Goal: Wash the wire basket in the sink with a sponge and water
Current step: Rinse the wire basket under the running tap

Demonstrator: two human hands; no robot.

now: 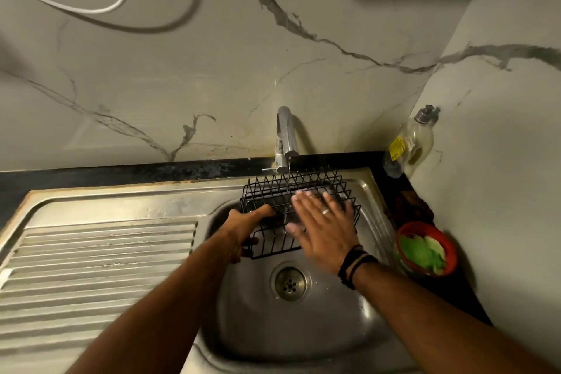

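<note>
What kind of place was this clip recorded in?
Most likely a home kitchen, at the sink. A steel sink with a ribbed drainboard sits under a running tap, with a soap bottle and a red bowl on the dark counter beside it.

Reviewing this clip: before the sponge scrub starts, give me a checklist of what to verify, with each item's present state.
1. Wire basket inside the sink: ok.
2. Water running from the tap onto the basket: ok, a thin stream.
3. Basket held steady: ok, left hand grips its left end.
4. Sponge in hand: not ok; right hand lies flat and open on the wires.
5. Sponge within reach: cannot tell; something green sits in the red bowl at the right.
6. Soap bottle on hand: ok, in the corner.
7. Drain unblocked: ok.
</note>
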